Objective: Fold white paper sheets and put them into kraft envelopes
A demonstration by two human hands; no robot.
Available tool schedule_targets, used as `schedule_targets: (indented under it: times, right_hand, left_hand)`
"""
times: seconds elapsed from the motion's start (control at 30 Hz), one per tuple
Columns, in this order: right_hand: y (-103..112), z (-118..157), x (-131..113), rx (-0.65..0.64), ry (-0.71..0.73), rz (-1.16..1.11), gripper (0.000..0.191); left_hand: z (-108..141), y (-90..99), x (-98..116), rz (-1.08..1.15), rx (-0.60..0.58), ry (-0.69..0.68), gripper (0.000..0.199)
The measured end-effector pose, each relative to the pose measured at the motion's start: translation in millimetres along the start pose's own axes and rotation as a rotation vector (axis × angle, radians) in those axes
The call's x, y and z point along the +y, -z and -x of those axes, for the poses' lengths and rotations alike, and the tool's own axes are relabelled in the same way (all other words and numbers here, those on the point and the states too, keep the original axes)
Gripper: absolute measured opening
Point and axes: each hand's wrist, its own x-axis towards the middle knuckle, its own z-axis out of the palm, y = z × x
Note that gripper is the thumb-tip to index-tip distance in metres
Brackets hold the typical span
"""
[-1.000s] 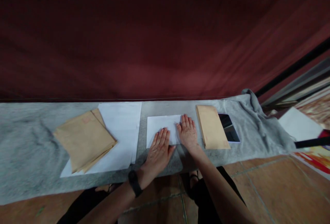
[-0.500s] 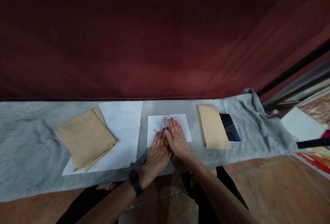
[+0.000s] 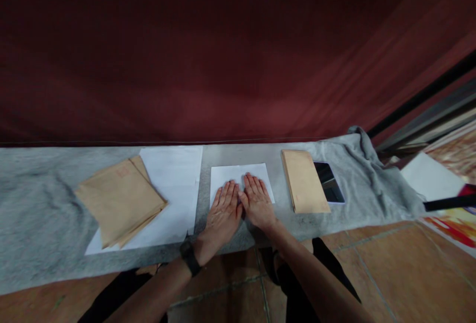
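Observation:
Both palms lie flat on a white sheet of paper [image 3: 238, 173], which looks folded and rests on the grey cloth in front of me. My left hand [image 3: 225, 210] covers its lower left part, fingers stretched out and pointing away from me. Beside it, my right hand [image 3: 258, 203] presses on the lower right part, its thumb close to the left hand. The paper's near edge is hidden under the hands. To the left, a pile of brown envelopes [image 3: 121, 199] partly covers larger white sheets [image 3: 178, 184].
A neat stack of brown envelopes [image 3: 307, 181] lies to the right, overlapping a dark-screened phone or tablet [image 3: 330, 182]. Grey cloth [image 3: 33, 214] covers the narrow surface, bunched at its right end. A dark red curtain [image 3: 238, 65] hangs behind; tiled floor [image 3: 405, 258] shows below.
My hands have moved apart from their overlapped position and now lie side by side on the paper. The left hand has shifted slightly left and up. The view has drifted slightly.

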Motion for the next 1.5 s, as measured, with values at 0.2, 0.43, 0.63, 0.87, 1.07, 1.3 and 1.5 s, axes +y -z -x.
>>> schedule_targets:
  times: [0.2,0.43,0.63,0.87,1.07,1.3,1.5]
  right_hand:
    - [2,-1,10,0.007,-0.044,0.042,0.058]
    - [4,-4,20,0.001,-0.096,0.071,0.06]
    - [6,-6,29,0.005,-0.133,0.09,0.061]
    - [4,-6,37,0.012,-0.167,0.089,0.062]
    - [5,-9,40,0.018,-0.2,0.089,0.063]
    - [9,-10,39,-0.006,-0.242,0.097,0.066]
    - [15,-20,29,0.018,-0.21,0.078,0.062]
  left_hand:
    - [-8,9.6,-7,-0.01,-0.003,0.076,0.059]
    - [-14,6.3,-17,-0.031,-0.009,0.135,0.062]
    - [-16,6.3,-22,-0.027,-0.015,0.165,0.063]
    - [-19,8.7,-21,-0.052,-0.029,0.168,0.062]
    - [-23,7.8,-25,-0.07,-0.015,0.181,0.062]
    - [-26,6.0,-32,-0.055,-0.015,0.208,0.063]
    - [-34,6.8,-27,-0.021,0.008,0.144,0.061]
